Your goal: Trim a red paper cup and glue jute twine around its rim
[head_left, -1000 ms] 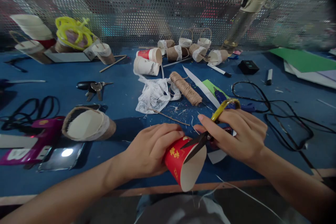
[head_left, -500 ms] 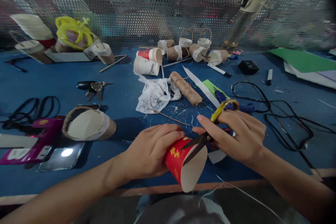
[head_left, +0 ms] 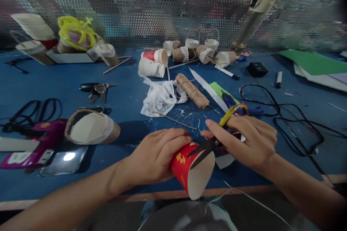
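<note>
My left hand is wrapped round a red paper cup with gold print. The cup lies tilted near the table's front edge, its cut mouth toward my body. My right hand grips a pair of scissors with yellow handles. Their dark blades are slightly apart at the cup's rim, one blade lying over the red outside. A white paper scrap lies under my right hand. Beyond my hands are a roll of jute twine and crumpled white lace.
A twine-wrapped cup, a phone and a purple glue gun lie left. Keys sit behind them. Paper cups and small twine baskets line the back. A blue glue gun and black cable are right.
The scissors and my right hand have shifted very slightly to the right, and the blades look a little closer together. My left hand keeps its hold on the cup.
</note>
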The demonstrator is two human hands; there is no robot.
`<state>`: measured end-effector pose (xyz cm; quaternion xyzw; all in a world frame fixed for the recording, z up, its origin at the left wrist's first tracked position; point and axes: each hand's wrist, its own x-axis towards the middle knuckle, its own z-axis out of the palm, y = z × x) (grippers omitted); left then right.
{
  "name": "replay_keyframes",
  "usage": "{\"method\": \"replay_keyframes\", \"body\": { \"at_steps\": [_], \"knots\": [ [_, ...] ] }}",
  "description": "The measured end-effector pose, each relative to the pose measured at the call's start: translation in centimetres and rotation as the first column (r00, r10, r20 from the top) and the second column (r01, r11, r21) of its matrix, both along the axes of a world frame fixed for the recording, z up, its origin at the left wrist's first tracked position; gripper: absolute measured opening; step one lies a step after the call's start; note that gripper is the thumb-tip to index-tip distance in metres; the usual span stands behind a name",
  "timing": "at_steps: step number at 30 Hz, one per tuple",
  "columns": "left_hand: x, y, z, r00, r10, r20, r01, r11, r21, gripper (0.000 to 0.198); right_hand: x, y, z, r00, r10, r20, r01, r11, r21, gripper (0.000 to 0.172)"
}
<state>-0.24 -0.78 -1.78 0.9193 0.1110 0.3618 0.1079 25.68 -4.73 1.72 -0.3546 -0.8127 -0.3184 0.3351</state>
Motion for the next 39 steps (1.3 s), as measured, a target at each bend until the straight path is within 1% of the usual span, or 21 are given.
{"method": "replay_keyframes", "body": {
  "at_steps": [3, 7, 11, 13, 16, 18, 24, 32, 36, 39],
  "knots": [
    [-0.01, -0.03, 0.00, 1.000, 0.002, -0.008, -0.002, 1.000, -0.003, 0.050, -0.01, 0.04, -0.01, 1.000, 0.011, -0.006, -0.011, 1.000, 0.010, 0.012],
    [-0.06, 0.00, -0.09, 1.000, -0.012, -0.014, 0.012, 0.999, -0.038, 0.055, -0.09, 0.03, 0.00, 1.000, 0.003, -0.015, -0.003, 1.000, 0.012, 0.012],
    [-0.04, 0.05, -0.04, 1.000, -0.009, -0.008, 0.009, 1.000, -0.024, 0.055, -0.08, -0.06, 0.05, 1.000, -0.001, -0.010, 0.001, 1.000, 0.007, 0.007],
    [-0.01, 0.04, 0.03, 1.000, -0.007, -0.015, 0.007, 1.000, -0.017, 0.055, -0.04, -0.07, -0.02, 1.000, 0.005, -0.008, -0.005, 1.000, 0.003, 0.010],
    [0.06, 0.01, 0.10, 1.000, -0.005, -0.016, 0.005, 1.000, -0.001, 0.053, -0.02, -0.05, -0.25, 1.000, 0.005, 0.000, -0.005, 1.000, 0.000, 0.021],
    [0.11, 0.01, 0.14, 1.000, 0.000, -0.015, 0.000, 1.000, 0.002, 0.053, -0.03, -0.02, -0.40, 1.000, -0.004, 0.006, 0.004, 1.000, 0.000, 0.023],
    [0.17, 0.04, 0.23, 1.000, 0.001, -0.027, -0.001, 1.000, -0.004, 0.052, -0.12, 0.07, -0.58, 1.000, -0.012, 0.000, 0.012, 1.000, 0.000, 0.021],
    [0.06, -0.01, -0.11, 1.000, 0.008, -0.029, -0.008, 1.000, -0.004, 0.050, -0.04, 0.02, -0.40, 1.000, 0.003, 0.001, -0.003, 1.000, -0.017, 0.016],
    [0.10, -0.02, 0.05, 0.999, -0.010, -0.046, 0.009, 1.000, -0.009, 0.048, -0.14, 0.02, -0.29, 1.000, 0.010, 0.002, -0.010, 1.000, -0.010, 0.021],
    [0.05, 0.04, 0.06, 0.997, -0.035, -0.062, 0.033, 0.999, -0.040, 0.047, -0.13, 0.05, -0.15, 0.999, 0.031, 0.008, -0.031, 0.999, -0.017, 0.018]
  ]
}}
